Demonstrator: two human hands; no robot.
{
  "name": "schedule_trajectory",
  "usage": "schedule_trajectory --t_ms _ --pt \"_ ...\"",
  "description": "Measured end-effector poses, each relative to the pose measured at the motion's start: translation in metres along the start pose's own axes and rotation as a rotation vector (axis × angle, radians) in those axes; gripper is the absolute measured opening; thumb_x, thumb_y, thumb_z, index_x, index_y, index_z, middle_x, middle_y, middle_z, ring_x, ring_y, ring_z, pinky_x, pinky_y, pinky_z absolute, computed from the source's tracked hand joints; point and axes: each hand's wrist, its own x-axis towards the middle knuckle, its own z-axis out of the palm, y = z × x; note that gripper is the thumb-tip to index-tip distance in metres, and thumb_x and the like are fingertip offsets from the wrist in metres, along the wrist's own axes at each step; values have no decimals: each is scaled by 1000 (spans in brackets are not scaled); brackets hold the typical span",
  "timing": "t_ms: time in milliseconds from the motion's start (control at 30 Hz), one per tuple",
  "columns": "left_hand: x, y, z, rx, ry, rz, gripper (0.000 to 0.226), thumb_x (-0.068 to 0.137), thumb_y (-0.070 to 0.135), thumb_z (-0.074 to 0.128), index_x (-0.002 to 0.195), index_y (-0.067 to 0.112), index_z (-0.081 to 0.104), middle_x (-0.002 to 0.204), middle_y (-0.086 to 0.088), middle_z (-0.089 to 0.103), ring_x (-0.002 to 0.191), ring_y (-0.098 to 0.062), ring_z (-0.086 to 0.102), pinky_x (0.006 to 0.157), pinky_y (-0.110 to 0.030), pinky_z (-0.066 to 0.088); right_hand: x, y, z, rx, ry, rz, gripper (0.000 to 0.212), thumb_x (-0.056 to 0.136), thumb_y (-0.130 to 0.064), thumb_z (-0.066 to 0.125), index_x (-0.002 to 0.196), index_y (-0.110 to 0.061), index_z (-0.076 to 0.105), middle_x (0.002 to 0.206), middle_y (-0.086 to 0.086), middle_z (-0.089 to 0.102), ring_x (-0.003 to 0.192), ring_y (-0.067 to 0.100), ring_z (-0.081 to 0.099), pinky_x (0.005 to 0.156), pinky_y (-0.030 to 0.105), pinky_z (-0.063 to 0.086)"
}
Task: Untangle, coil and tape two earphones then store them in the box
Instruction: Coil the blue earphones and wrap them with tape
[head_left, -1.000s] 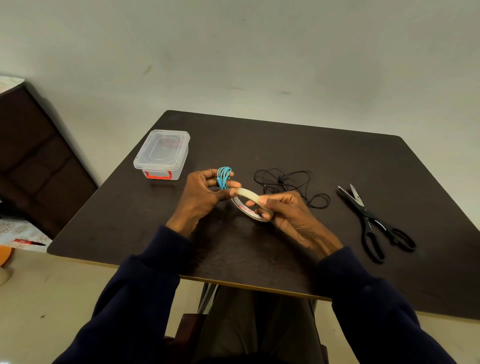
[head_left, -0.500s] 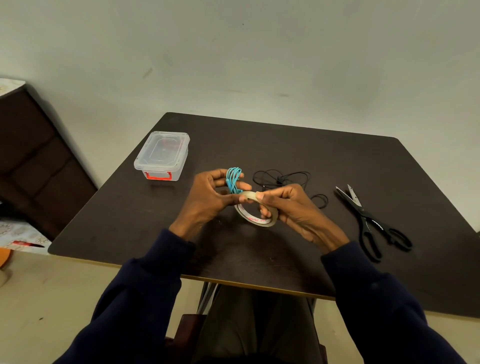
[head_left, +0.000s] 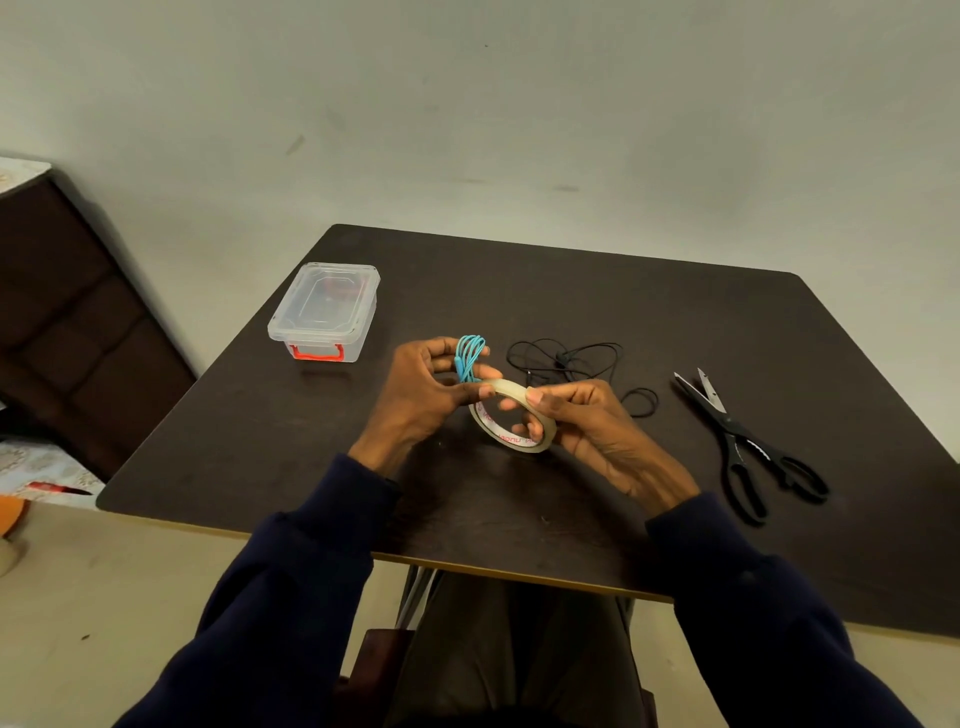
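- From my station I see the left hand pinching the coiled blue earphone between thumb and fingers, with the loops standing upright above the table.
- The right hand grips the tape roll, thumb on the outer rim and fingers curled through the hole. The roll is tilted.
- The two hands are close together over the middle of the table, and the near edge of the roll meets the left thumb just under the blue coil. I cannot tell whether any tape is stuck to the cable.
- The black earphone lies loose and uncoiled on the table just behind the right hand.
- The clear box, lid on and red latch facing me, stands at the left, well apart from the hands.
- Black scissors lie to the right, blades partly spread.
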Motion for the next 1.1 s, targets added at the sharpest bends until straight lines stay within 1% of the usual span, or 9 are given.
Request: schedule_trajectory --t_ms 200,267,400,567,667,733,867,1000,1100 --pt "2 -5 -4 -37 11 -49 41 76 -4 79 110 12 65 93 7 73 85 -1 73 73 -13 54 -4 6 0 51 -35 -16 23 86 -11 64 101 -7 80 109 17 75 76 15 66 104 52 47" --pt "2 -6 -4 -39 11 -52 42 76 -5 78 113 10 64 94 7 72 85 -1 73 73 -13 54 -3 6 -1 46 -44 -12 23 87 -11 63 102 -8 80 108 15 75 78 15 66 104 51 48" --pt "2 -8 -6 -50 15 -64 42 77 -6 77 114 9 64 95 6 73 85 -1 73 74 -14 55 -3 4 -2 50 -69 0 25 87 -11 63 105 -6 78 101 11 76 80 16 64 98 40 54" --pt "2 -9 -7 -52 35 -72 43 76 -4 79 116 7 65 95 6 74 87 -4 74 76 -13 55 -5 5 -3 75 -93 16 27 85 -9 61 103 -13 81 110 11 76 85 15 68 100 38 54" --pt "2 -11 -8 -55 44 -87 43 76 -4 79 116 6 66 93 7 75 87 -4 74 75 -13 54 -5 6 -5 89 -105 18 30 86 -7 60 109 -9 78 114 14 74 88 16 69 104 41 51" --pt "2 -12 -9 -62 44 -98 42 77 -2 79 116 7 66 94 7 75 88 -4 74 76 -12 54 -5 7 -5 87 -100 23 29 85 -8 60 108 -9 78 113 16 73 89 17 69 100 38 54" --pt "2 -10 -10 -76 43 -98 41 77 -2 79 114 10 66 83 15 76 86 0 73 74 -11 54 -5 5 -2 13 -88 -7 24 86 -13 63 101 -13 82 102 19 71 90 22 69 95 37 56" --pt "-2 -6 -11 -111 9 -60 41 75 -4 78 109 15 65 88 9 78 92 -6 74 81 -17 57 -2 -2 4 -116 -41 -49 27 89 -19 65 105 -2 77 82 16 73 74 21 68 77 32 60" --pt "-6 -3 -7 -102 -16 -2 51 65 12 84 112 14 67 100 -1 77 99 -15 74 84 -23 58 2 -9 12 -224 -6 -85 30 91 -23 67 103 3 76 72 12 71 60 17 62 60 22 56"
